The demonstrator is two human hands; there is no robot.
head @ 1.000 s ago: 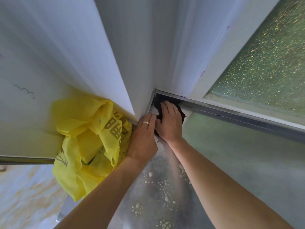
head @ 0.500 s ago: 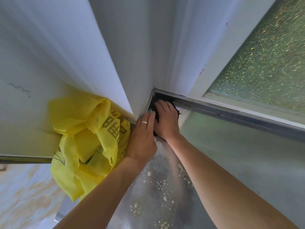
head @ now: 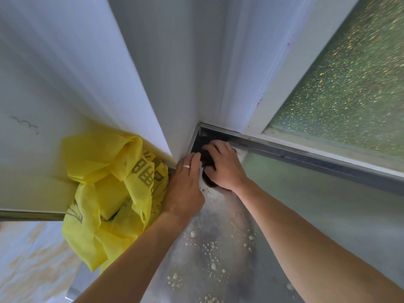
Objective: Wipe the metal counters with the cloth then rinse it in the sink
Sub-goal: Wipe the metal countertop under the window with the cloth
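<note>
the metal counter, a dull steel sheet flecked with white droplets, runs into the corner where a white wall panel meets a frosted green window. a raised steel lip edges the counter below the window frame. left of that corner, a crumpled yellow plastic bag with dark printed characters sags against the panel and hangs over the counter's edge. in the corner itself the right hand lies palm down with its fingers curled over a dark cloth, pressing it onto the counter. just left of it, touching the bag, the left hand, a ring on one finger, rests with straight fingers whose tips reach the cloth.
</note>
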